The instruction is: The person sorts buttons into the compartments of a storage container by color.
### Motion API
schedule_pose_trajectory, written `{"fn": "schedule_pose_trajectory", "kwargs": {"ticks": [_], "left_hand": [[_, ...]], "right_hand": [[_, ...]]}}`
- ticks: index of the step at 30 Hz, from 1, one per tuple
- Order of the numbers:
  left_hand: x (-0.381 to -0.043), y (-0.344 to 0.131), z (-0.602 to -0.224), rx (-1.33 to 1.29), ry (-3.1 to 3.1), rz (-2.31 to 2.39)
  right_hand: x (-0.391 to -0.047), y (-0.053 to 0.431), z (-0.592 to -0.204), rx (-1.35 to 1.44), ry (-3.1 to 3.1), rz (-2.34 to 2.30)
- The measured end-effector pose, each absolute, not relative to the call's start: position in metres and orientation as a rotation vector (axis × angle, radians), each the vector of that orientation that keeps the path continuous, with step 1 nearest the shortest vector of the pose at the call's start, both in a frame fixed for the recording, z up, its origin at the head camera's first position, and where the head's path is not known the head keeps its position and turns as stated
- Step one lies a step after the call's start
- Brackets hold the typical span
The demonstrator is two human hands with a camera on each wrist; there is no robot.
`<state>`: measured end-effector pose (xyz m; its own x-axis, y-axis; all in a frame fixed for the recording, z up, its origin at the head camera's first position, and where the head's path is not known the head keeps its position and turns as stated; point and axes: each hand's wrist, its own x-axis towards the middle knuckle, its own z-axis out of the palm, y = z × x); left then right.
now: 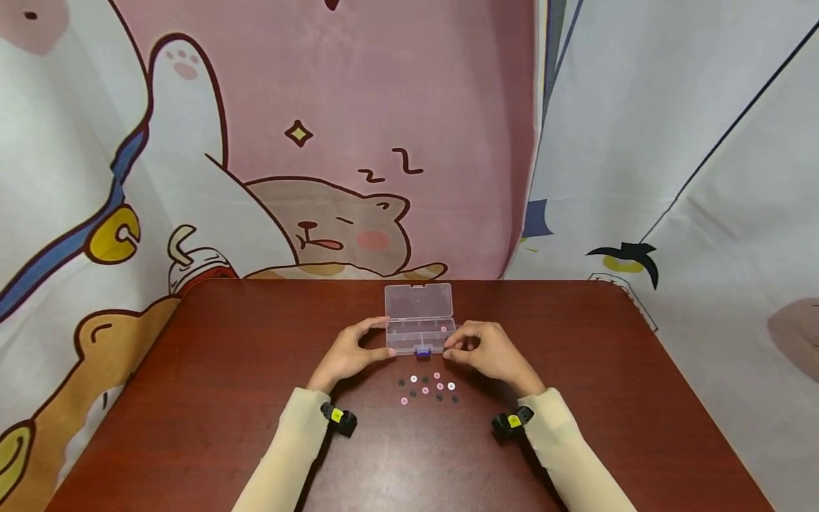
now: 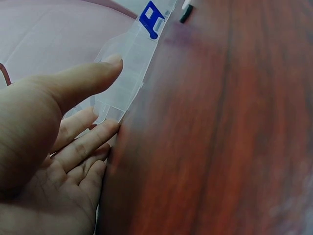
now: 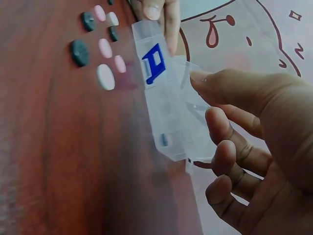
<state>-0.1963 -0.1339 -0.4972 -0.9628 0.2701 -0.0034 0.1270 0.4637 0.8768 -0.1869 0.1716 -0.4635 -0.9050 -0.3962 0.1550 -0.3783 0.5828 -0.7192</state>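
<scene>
A clear plastic compartment box [image 1: 416,341] with a blue latch [image 1: 423,353] stands on the table, its lid [image 1: 419,301] raised at the back. My left hand [image 1: 348,353] steadies the box's left end, thumb at the front corner and fingers along the side. Over the right end is my right hand [image 1: 489,350], its fingers loosely curled and nothing visible between them; the index fingertip is partly hidden in the right wrist view. A pink button [image 1: 443,328] sits in a right rear compartment. Something dark [image 3: 164,140] shows through the box's near right wall.
Several small pink, white and black buttons [image 1: 425,390] lie scattered on the brown table [image 1: 256,427] in front of the box. Behind the table's far edge hangs a cartoon-printed cloth [image 1: 448,142].
</scene>
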Motion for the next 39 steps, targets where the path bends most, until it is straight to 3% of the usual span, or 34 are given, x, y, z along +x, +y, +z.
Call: {"fn": "schedule_pose_trajectory", "kwargs": {"ticks": [39], "left_hand": [[-0.198,-0.135,-0.500,0.329,2.547,1.528]], "right_hand": [[-0.197,0.159,-0.464,-0.544,2.920,-1.423]]}}
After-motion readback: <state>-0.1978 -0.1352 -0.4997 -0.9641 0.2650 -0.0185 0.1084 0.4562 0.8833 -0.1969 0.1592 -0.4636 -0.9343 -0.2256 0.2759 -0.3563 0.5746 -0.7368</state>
